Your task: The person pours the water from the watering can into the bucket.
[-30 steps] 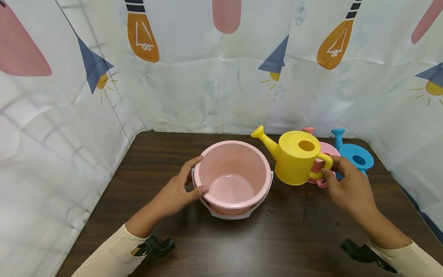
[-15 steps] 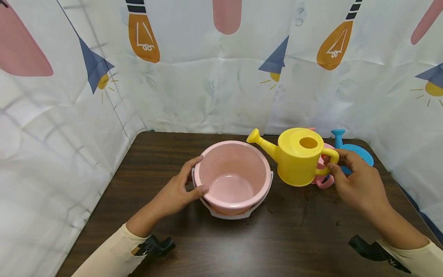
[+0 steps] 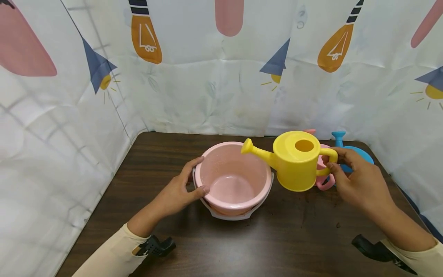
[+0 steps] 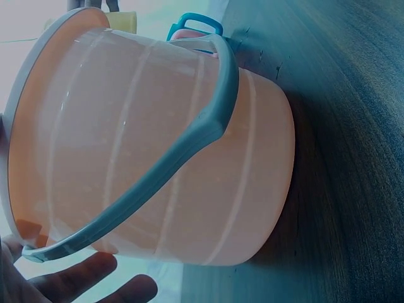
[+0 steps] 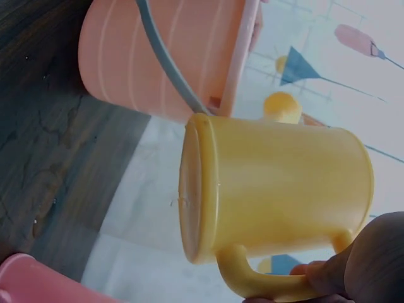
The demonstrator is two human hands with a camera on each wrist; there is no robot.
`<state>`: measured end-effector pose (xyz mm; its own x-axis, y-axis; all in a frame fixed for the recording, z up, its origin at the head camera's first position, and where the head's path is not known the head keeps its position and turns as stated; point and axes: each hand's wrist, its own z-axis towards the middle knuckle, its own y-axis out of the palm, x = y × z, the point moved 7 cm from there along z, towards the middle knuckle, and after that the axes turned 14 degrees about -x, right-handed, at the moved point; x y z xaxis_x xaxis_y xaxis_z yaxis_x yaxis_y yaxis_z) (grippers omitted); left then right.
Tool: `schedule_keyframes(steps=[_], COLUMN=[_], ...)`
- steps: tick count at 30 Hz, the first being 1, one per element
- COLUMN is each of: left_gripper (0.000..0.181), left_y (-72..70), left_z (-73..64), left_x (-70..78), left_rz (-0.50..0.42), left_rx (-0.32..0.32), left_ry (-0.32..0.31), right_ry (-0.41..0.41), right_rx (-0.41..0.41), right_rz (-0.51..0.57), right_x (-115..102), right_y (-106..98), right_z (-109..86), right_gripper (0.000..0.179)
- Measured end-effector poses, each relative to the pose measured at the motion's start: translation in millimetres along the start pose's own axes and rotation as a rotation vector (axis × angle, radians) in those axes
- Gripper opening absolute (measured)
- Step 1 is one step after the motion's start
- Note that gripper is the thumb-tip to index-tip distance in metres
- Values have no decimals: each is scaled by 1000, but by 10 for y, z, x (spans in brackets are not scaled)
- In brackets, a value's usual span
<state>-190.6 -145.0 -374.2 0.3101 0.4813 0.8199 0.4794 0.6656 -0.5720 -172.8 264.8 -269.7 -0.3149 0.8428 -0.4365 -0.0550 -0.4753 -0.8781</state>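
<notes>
Compared with a second earlier, the yellow watering can (image 3: 294,171) had its spout farther left and dipped lower, the tip now overlapping the right part of the opening of the pink bucket (image 3: 230,167) in the head view. The right hand (image 3: 363,182) had shifted a little right, its thumb and fingers pinching the can's handle. The left hand (image 3: 174,194) had stayed put, gripping the bucket's left rim with the thumb over its near part. The bucket stood upright on the dark table (image 3: 277,242), its grey handle (image 3: 232,217) hanging down on the near side. Farther right, a pink watering can (image 3: 327,186) was mostly hidden behind the yellow one, and the right hand partly covered a blue watering can (image 3: 360,152). The yellow can was glossy, with a round hole in its top and a flared spout tip, held clear of the table
</notes>
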Motion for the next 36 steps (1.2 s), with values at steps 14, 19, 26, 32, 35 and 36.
schedule_keyframes(steps=[14, 19, 26, 32, 35, 36], left_gripper=[83, 83, 83, 83, 84, 84], left_y=[1, 5, 5, 5, 7, 8], left_z=[-1, 2, -2, 1, 4, 6], left_x=[-5, 0, 5, -1, -7, -8], left_rz=[0, -15, -35, -28, -27, -28], left_rx=[5, 7, 7, 7, 4, 3], left_ry=[5, 10, 9, -6, -11, -11], right_ry=[-76, -134, -214, -242, -248, -252], right_rx=[5, 5, -5, -15, -29, -34], right_rz=[-15, -50, -100, -128, -139, -139], right_x=[-210, -260, -347, -406, -439, -450], right_y=[-65, -90, -145, -174, -182, -186], right_z=[105, 125, 214, 292, 318, 326], right_gripper=[35, 39, 36, 35, 37, 38])
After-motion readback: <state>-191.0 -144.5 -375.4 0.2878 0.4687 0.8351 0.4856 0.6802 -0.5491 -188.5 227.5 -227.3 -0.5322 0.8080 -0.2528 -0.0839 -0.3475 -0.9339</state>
